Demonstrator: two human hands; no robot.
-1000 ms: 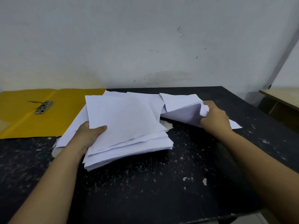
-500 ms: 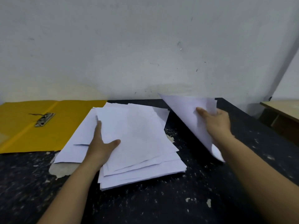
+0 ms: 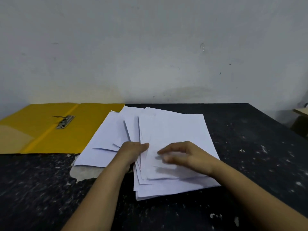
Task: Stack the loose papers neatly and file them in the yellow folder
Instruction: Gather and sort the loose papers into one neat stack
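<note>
From my end: yellow folder (image 3: 55,130) lies open far left; my left hand (image 3: 133,151) grips the fanned papers (image 3: 170,135) mid-table; right hand (image 3: 185,155) rests loosely curled on top, holding nothing; they're thin, floppy and slippery, so I'd grab both long edges.

Two bare forearms reach in from the bottom edge, each ending in a hand. The left hand (image 3: 131,151) and the right hand (image 3: 185,155) wear no gloves, rings, watch or bands. No sleeve shows on either arm. The right hand's fingertips (image 3: 164,155) are motion-blurred.
</note>
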